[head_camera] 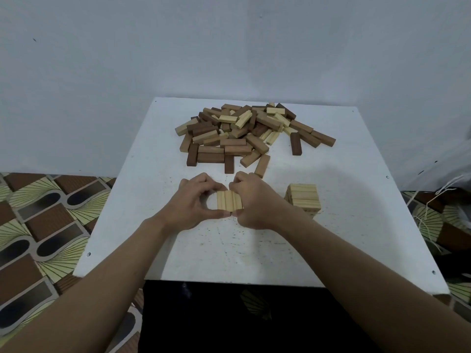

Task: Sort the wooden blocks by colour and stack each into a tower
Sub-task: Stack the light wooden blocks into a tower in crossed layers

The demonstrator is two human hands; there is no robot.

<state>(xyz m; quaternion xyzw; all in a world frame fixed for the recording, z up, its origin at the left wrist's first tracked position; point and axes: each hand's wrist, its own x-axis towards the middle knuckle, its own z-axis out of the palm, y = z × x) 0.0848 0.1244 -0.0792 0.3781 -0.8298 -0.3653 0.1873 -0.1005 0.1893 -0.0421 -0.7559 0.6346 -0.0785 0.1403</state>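
You have only made a start. One short tower of pale blocks [303, 200] stands on the white table [229, 250], near you and to the right. You are squeezing a row of three pale blocks [228, 203] side by side in the middle of the table. Your left hand [193, 200] pinches the left side of the row with curled fingers and thumb. Your right hand [254, 200] pinches the right side the same way. I think this row is the next layer for the pale tower. Most of the work is left: the big mixed pile [244, 133] lies at the far side, with pale, brown and dark brown blocks all jumbled. No brown tower shows yet.
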